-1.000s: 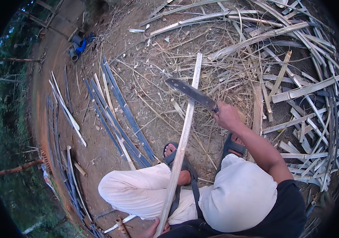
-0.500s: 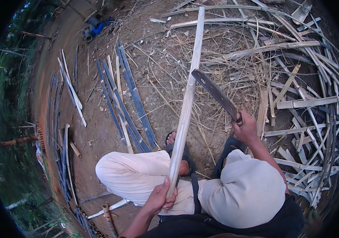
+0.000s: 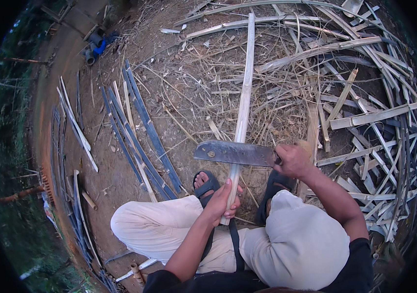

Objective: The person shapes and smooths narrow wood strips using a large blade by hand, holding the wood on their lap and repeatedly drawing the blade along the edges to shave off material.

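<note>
My left hand (image 3: 224, 202) is closed round the near end of a long, pale split bamboo strip (image 3: 244, 110), which points away from me over the ground. In my right hand (image 3: 294, 158) is the handle of a machete (image 3: 238, 152) with a broad dark blade. The blade lies across the strip a little beyond my left hand, its flat side up and its tip to the left. Whether its edge bites into the strip cannot be made out. Both hands are above the space between my bent knees, near my sandalled feet.
Dark bamboo strips (image 3: 151, 129) lie on the ground to the left. A large heap of pale split pieces (image 3: 379, 119) curves along the right side, and thin shavings (image 3: 277, 117) cover the soil ahead. Dark tubes and a blue item (image 3: 100, 45) are at the far left.
The machete has come nearer and swung from slanting away to lying crosswise over the strip. My left hand, with the strip's near end, has moved forward and right.
</note>
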`<state>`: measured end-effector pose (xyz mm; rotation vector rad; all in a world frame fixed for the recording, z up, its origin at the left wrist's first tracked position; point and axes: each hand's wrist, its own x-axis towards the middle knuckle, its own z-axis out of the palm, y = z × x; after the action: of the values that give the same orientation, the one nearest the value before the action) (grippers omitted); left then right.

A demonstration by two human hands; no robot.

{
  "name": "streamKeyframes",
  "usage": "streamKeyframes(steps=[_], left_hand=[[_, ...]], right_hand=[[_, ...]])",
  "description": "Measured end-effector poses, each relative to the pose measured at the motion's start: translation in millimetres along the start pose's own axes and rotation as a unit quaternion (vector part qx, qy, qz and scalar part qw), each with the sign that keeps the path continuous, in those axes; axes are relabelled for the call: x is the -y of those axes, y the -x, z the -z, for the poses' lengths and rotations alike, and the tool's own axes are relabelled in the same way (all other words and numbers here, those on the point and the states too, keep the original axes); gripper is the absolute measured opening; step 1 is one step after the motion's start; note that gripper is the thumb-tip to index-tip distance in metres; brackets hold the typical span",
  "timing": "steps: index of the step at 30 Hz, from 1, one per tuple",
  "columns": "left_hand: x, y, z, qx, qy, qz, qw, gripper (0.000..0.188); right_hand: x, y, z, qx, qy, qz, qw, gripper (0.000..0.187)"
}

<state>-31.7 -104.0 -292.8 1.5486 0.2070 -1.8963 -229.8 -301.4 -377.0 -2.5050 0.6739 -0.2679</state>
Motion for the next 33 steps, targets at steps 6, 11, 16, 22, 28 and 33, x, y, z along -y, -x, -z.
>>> streamKeyframes(steps=[6,11,16,22,28,33], left_hand=[[34.3,20.9,18.2,-0.01,0.008,0.031,0.999,0.058],[25.9,46.2,27.3,-0.002,0.028,0.042,0.999,0.057],[56.6,78.9,33.7,-0.05,0.021,0.078,0.996,0.055],[50.9,91.6,35.8,-0.033,0.061,0.098,0.993,0.055],[97.5,130.8,68.6,-0.027,0.062,0.126,0.99,0.057],[86.5,150.5,52.7,-0.049,0.041,0.141,0.988,0.058]], right_hand=[[-68.0,-56.2,8.0,0.008,0.052,-0.092,0.994,0.036],[-18.2,-57.1,5.9,0.04,0.053,0.03,0.997,0.036],[-54.1,-83.0,3.6,0.067,0.075,-0.075,0.992,0.036],[-30.7,-82.6,10.9,0.119,0.016,-0.092,0.989,0.035],[-19.9,-66.3,-16.2,0.115,0.042,0.013,0.992,0.031],[-75.9,-97.0,-12.0,0.055,0.04,-0.16,0.985,0.029]])
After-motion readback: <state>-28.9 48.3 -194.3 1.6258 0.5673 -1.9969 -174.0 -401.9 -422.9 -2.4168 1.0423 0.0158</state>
